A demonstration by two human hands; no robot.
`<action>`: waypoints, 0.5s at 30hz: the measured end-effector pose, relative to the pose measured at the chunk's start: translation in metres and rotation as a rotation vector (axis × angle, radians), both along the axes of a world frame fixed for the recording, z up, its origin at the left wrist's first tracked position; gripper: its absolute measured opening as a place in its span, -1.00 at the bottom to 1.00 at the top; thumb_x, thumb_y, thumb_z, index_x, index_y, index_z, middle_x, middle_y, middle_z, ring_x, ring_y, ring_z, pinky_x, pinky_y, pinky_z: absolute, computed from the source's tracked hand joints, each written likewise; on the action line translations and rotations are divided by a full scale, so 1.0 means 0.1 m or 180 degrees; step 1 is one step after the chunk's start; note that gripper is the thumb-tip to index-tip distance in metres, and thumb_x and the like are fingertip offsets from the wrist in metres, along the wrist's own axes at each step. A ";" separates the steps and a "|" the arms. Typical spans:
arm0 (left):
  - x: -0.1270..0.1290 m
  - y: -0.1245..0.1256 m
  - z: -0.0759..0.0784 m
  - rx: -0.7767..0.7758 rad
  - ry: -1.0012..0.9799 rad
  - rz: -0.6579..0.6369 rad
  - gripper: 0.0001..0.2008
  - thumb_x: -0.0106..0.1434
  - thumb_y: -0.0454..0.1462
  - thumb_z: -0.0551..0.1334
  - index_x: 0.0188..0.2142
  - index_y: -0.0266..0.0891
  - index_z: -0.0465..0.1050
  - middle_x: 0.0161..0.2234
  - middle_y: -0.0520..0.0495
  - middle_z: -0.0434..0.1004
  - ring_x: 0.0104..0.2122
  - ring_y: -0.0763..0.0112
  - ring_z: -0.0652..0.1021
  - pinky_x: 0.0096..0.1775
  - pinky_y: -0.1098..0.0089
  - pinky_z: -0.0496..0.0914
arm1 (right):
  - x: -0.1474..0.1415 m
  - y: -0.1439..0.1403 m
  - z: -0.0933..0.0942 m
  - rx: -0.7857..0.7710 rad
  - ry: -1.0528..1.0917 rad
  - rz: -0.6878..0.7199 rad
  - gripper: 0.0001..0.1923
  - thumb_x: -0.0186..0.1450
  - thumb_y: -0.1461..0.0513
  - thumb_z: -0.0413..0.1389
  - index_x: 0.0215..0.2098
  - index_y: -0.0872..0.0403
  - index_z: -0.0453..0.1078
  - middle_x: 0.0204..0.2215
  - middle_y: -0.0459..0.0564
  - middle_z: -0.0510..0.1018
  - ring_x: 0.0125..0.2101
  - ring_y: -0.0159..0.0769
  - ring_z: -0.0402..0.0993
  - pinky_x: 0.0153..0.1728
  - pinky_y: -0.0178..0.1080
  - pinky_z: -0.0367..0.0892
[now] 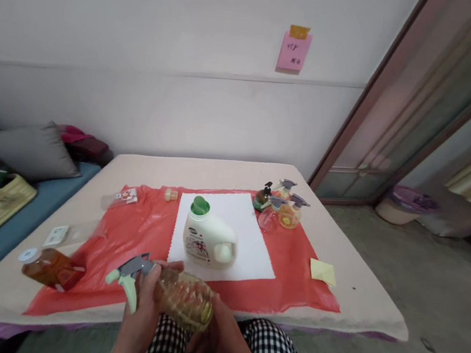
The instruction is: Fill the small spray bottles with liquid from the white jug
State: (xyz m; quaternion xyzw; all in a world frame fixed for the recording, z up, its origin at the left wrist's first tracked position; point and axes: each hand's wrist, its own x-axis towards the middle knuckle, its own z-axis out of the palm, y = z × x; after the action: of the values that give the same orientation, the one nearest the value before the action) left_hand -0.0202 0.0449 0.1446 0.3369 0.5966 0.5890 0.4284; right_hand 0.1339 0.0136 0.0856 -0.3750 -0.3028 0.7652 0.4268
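Observation:
A clear spray bottle (184, 298) with a grey and pale green trigger head lies sideways above my lap, at the table's front edge. My left hand (146, 302) is wrapped round its neck, just below the trigger. At the other end, my right hand (220, 329) holds the bottle's base, its fingers partly hidden underneath. Behind them, a white jug (203, 237) with a handle and a green ring at its mouth stands on a white sheet (250, 250). Left of my hands, an amber bottle (51, 268) with a white cap lies on its side.
Red plastic (291, 275) covers the middle of the table (359, 297). Several spray and pump bottles (271, 215) stand back right. A yellow paper (322, 271) lies at right, a small beige cap (171, 194) and clear packaging (127, 196) at left. A pillow (34, 150) is far left.

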 end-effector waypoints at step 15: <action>-0.59 2.82 -0.42 0.0269 0.2081 0.0646 -0.80 0.31 -0.22 0.25 -0.17 -0.32 0.45 -0.30 -0.05 0.54 -0.31 0.37 0.55 -0.20 0.31 0.44 | 0.84 -0.10 -0.53 -0.0123 -0.0931 -0.1009 -0.37 0.01 -0.16 0.35 -0.11 0.05 0.46 -0.30 0.06 0.58 -0.45 -0.26 0.50 -0.60 -0.34 0.24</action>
State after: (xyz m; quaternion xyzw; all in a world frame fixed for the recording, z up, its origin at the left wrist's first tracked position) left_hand -0.0795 0.3273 0.1023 0.4642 0.7079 0.5138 0.1394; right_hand 0.2181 0.0040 0.0329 -0.5331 -0.2840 0.6316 0.4860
